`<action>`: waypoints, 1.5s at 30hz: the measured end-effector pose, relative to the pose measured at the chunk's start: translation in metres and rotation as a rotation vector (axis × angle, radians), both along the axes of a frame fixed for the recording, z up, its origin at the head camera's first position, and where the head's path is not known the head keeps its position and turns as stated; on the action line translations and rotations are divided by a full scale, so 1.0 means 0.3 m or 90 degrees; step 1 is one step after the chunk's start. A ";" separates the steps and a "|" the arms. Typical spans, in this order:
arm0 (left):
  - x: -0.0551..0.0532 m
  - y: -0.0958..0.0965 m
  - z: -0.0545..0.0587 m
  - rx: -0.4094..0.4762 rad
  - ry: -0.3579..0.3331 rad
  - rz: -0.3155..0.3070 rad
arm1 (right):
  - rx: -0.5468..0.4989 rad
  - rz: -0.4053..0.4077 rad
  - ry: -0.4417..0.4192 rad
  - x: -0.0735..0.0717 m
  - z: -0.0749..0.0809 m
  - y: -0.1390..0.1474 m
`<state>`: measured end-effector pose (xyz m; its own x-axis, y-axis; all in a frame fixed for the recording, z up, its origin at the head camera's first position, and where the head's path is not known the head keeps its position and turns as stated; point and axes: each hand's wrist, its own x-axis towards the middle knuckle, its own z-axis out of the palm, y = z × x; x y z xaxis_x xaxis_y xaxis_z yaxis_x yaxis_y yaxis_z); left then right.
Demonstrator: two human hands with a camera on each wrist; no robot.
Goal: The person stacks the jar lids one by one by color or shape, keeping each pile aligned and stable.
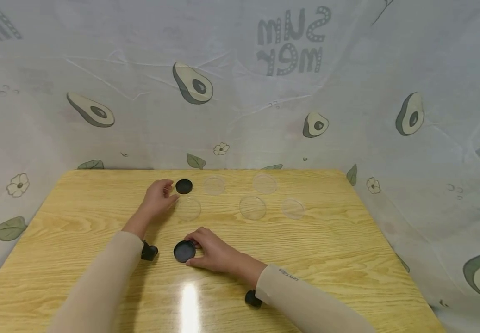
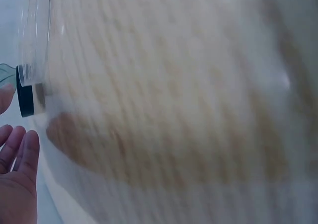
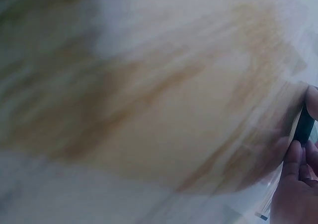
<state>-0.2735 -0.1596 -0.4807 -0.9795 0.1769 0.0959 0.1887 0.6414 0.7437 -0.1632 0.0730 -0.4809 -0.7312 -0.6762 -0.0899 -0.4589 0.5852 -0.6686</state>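
My right hand (image 1: 208,252) lies on the wooden table (image 1: 327,259) and its fingers curl round a black round lid (image 1: 184,251). The right wrist view shows that lid (image 3: 303,127) edge-on between my fingertips (image 3: 294,157). My left hand (image 1: 158,196) reaches farther back with relaxed fingers, holding nothing. It sits just left of a second black lid (image 1: 183,186) and a clear round dish (image 1: 188,208). Seen from the left wrist, this lid (image 2: 27,97) stands a little apart from my fingers (image 2: 20,154), with a clear dish (image 2: 35,35) beyond.
Several more clear round dishes stand toward the back of the table, among them one (image 1: 214,185) beside the far black lid and others to the right (image 1: 252,207) (image 1: 292,208). An avocado-print cloth (image 1: 240,92) hangs close around the table's back and sides.
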 end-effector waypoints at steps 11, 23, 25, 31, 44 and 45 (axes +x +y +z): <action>-0.041 0.033 0.001 -0.039 -0.034 -0.001 | 0.004 0.008 0.001 0.005 -0.008 -0.008; -0.080 0.064 0.006 -0.087 -0.076 -0.003 | 0.017 0.006 -0.006 0.009 -0.006 -0.014; -0.083 0.067 0.010 -0.098 -0.085 -0.003 | 0.017 0.008 -0.005 0.009 -0.004 -0.013; -0.089 0.084 0.028 -0.112 -0.111 0.011 | 0.016 0.014 0.015 0.001 0.002 -0.010; -0.105 0.105 0.039 -0.157 -0.106 0.016 | 0.011 0.009 0.005 -0.002 0.012 -0.003; -0.105 0.106 0.040 -0.158 -0.106 0.015 | 0.012 0.008 0.004 -0.002 0.011 -0.003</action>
<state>-0.3051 -0.1278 -0.4688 -0.9824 0.1513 -0.1094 0.0598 0.8102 0.5831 -0.1639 0.0721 -0.4775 -0.7230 -0.6839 -0.0976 -0.4707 0.5911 -0.6550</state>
